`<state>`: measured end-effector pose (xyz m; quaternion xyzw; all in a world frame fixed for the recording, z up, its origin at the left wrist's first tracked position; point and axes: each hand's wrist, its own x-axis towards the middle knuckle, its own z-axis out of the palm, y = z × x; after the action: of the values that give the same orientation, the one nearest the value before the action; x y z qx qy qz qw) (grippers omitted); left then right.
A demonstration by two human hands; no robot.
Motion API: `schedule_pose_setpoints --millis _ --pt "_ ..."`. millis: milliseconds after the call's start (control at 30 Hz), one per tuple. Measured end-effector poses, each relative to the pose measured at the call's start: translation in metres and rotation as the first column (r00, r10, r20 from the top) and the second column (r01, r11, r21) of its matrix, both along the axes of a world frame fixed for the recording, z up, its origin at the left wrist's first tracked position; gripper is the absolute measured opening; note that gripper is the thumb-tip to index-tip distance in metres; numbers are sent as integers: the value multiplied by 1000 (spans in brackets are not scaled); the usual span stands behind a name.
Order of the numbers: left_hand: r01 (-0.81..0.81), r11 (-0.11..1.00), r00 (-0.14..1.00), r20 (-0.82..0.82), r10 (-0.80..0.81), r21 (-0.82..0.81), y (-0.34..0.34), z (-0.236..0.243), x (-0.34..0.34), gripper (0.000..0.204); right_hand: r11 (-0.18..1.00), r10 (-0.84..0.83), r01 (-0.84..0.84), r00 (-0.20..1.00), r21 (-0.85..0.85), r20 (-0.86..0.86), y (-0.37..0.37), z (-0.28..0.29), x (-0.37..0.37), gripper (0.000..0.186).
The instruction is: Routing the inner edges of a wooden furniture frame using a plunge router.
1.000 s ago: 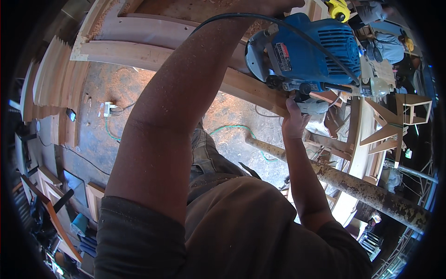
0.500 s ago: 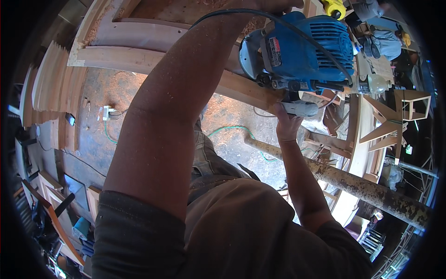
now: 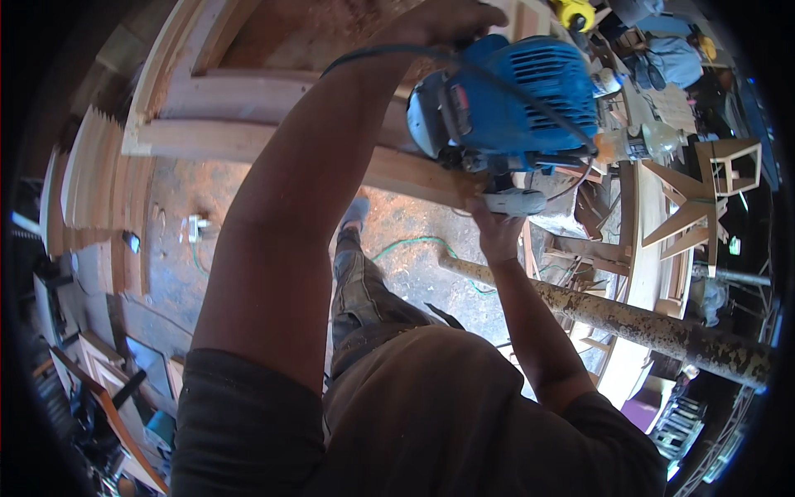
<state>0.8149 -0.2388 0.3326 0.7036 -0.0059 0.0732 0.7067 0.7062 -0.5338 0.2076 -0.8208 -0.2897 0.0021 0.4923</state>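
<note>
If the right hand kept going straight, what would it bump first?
The right hand would probably press into the pale grey piece it touches first; beyond that seems to be the blue power tool, though depth is unclear.

Left-side fisheye camera on my head faces downward at close range: my dark cloth shirt point(image 3: 431, 398) near, the blue ribbed power tool point(image 3: 501, 116) far right.

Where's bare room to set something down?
Mostly dusty floor between stacked boards and left forearm, except the white box; also between trousers and green cable. Crowded: around blue power tool, near right hand and bottle.
</note>
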Motion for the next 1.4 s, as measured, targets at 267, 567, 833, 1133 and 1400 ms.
schedule_pose_setpoints --millis 267,567,833,1133,1400 --pt "-72 995 997 -1 73 64 22 -9 -15 35 950 -229 251 964 185 -135 38 68 -45 50" --pt "-140 988 976 176 127 67 23 -19 -32 20 838 -235 344 928 423 -289 45 55 -44 45" --pt "-258 964 966 27 257 68 26 -5 -37 22 823 -129 299 927 483 -353 44 56 -11 44" --pt "-467 880 881 130 455 88 33 -7 -26 20 827 -76 218 956 518 -282 51 54 48 40" --pt "-575 466 806 365 466 673 68 -15 -1 37 798 39 143 957 586 -287 73 91 111 37"
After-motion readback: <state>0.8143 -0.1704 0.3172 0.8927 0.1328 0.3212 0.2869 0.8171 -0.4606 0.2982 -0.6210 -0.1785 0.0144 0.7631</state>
